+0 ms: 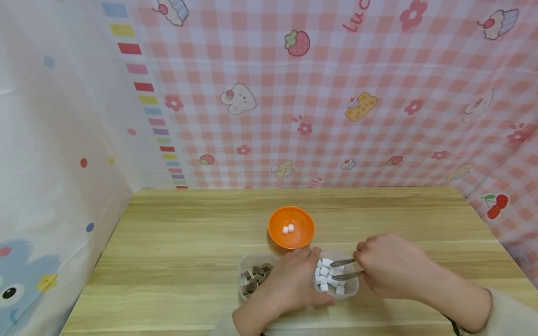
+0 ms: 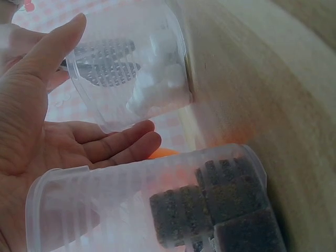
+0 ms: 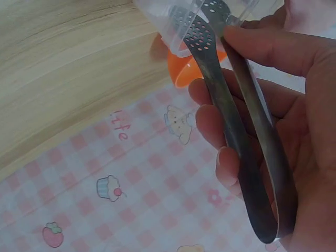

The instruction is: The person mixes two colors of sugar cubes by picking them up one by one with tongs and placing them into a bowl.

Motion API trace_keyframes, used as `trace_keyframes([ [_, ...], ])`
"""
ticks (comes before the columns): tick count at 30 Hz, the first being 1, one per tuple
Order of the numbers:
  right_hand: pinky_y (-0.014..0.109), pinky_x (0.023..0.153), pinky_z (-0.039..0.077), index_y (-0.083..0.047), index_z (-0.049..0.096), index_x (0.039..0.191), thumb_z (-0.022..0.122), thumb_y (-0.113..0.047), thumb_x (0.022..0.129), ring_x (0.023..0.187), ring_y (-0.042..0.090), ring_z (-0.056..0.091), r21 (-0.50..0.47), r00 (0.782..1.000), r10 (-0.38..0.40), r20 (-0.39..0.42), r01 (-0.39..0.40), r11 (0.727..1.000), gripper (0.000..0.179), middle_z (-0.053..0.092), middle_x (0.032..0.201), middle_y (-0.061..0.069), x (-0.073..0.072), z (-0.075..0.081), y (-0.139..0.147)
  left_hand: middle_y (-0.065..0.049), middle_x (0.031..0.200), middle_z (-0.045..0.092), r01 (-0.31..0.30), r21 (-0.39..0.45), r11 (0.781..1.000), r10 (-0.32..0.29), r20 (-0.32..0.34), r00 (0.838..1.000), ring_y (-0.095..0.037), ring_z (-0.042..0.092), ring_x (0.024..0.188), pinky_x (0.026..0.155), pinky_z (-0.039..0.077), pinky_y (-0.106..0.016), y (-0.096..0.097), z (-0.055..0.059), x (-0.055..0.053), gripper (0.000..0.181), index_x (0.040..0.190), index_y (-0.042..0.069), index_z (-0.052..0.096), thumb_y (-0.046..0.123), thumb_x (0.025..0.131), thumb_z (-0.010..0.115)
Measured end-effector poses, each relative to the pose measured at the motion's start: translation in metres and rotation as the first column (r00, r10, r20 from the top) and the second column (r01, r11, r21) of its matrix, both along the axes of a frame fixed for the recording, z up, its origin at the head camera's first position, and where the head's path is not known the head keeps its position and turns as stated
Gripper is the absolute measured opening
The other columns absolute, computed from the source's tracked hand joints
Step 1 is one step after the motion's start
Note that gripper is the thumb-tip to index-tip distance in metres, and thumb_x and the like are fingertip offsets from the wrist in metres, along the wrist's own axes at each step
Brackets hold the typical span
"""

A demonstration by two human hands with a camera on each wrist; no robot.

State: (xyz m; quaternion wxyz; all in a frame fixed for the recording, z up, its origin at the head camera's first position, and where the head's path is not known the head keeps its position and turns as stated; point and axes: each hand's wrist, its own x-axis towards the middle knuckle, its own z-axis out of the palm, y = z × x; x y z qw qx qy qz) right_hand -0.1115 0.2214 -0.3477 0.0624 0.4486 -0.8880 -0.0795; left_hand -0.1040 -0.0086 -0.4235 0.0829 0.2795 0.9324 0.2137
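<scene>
My right hand (image 1: pixel 392 266) grips metal tongs (image 3: pixel 229 121) with perforated tips, thumb on one arm and fingers on the other. The slightly spread tips reach into a clear plastic container (image 1: pixel 352 293) of white cubes (image 1: pixel 324 271). Whether a cube is between them I cannot tell. My left hand (image 1: pixel 294 280) holds that container from its left side, thumb at the near wall and fingers at the far wall. Beside it, partly under my left hand, stands a second clear container (image 2: pixel 94 184) of dark brown cubes (image 1: pixel 253 280).
An orange bowl (image 1: pixel 275 239) with two white cubes (image 1: pixel 288 229) stands just behind the containers. Everything is on a wood-grain table (image 1: pixel 176 261). A pink checked cloth (image 1: pixel 269 135) hangs along the back edge, and a white cloth (image 1: pixel 101 116) at the left.
</scene>
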Motion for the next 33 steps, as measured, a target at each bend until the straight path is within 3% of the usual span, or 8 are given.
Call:
trace_keyframes([
  [8,0.029,0.041,0.038,-0.019,0.05,0.058,0.076,-0.008,0.062,0.049,0.01,0.037,0.067,0.998,0.042,-0.055,-0.038,0.997,0.029,0.044,0.057,-0.007,-0.001,0.001,-0.01,-0.009,0.139,0.063,-0.001,-0.008,1.0,0.001,0.004,1.0,-0.02,0.06,0.126,0.113,0.046,-0.037,0.0,0.0,-0.001,0.099,0.147,0.002,0.055,0.06,0.074,0.089],
  [25,0.03,0.041,0.041,-0.018,0.053,0.056,0.077,-0.004,0.056,0.048,0.014,0.045,0.146,0.995,0.059,-0.083,-0.047,0.988,0.028,0.049,0.056,-0.005,0.002,0.0,-0.016,-0.009,0.144,0.061,0.001,-0.016,1.0,0.0,0.017,1.0,-0.022,0.057,0.131,0.115,0.045,-0.039,0.0,0.0,-0.001,0.099,0.149,0.003,0.054,0.061,0.075,0.088],
  [33,0.029,0.042,0.041,-0.018,0.051,0.054,0.077,-0.005,0.054,0.049,0.016,0.047,0.188,0.985,0.096,-0.143,-0.068,0.98,0.029,0.05,0.055,-0.004,0.006,-0.001,-0.021,-0.009,0.147,0.06,-0.001,-0.024,1.0,0.001,0.022,1.0,-0.022,0.056,0.133,0.116,0.044,-0.039,0.0,0.0,0.0,0.101,0.15,0.003,0.053,0.062,0.075,0.087],
])
